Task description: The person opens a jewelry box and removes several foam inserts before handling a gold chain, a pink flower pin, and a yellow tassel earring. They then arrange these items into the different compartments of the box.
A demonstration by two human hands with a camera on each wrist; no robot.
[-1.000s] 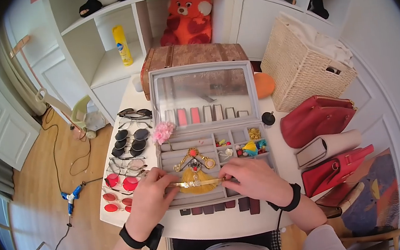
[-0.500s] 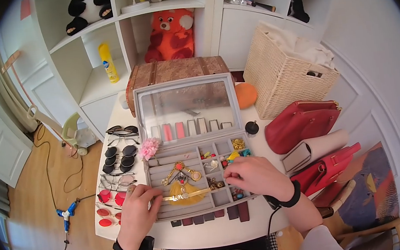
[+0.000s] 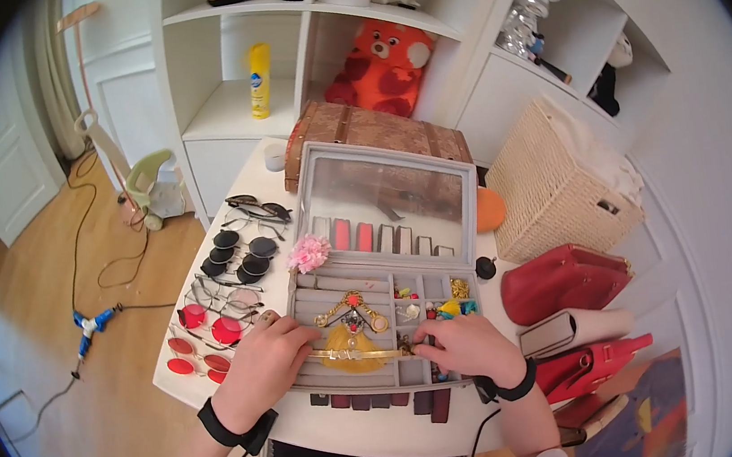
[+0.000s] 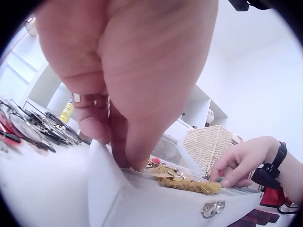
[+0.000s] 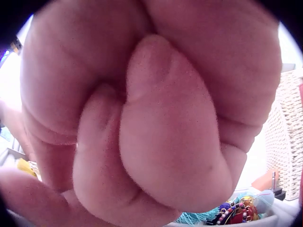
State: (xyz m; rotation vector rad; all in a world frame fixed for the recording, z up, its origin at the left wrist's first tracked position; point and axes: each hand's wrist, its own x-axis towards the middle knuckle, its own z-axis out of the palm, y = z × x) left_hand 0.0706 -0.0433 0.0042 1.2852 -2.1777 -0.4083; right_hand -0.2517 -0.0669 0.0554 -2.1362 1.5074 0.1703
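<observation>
A grey jewellery box (image 3: 339,388) stands with its glass lid up, divided into slots and small compartments. Across its slots lies a narrow gold band (image 3: 353,354), over a necklace with a yellow tassel (image 3: 348,334). At the band's left end, my left hand (image 3: 274,352) pinches with thumb and fingertips inside the box wall. My right hand (image 3: 471,345) hovers over the right-hand compartments, fingers curled, its fingertips right at the band's other end. I cannot tell what those fingertips hold. Turquoise and beaded jewellery (image 5: 239,210) lies beside the right hand.
Rows of sunglasses (image 3: 224,290) lie left of the box; a pink flower (image 3: 309,253) sits by its hinge corner. A brown chest (image 3: 382,132) stands behind. On the right are a woven basket (image 3: 551,185) and several bags (image 3: 562,283). Dark blocks (image 3: 439,406) line the front.
Both hands were at the band's ends a second ago. The right hand lifted off toward the upper right compartments, then came back down beside the band's right end. The head view has shifted and tilted.
</observation>
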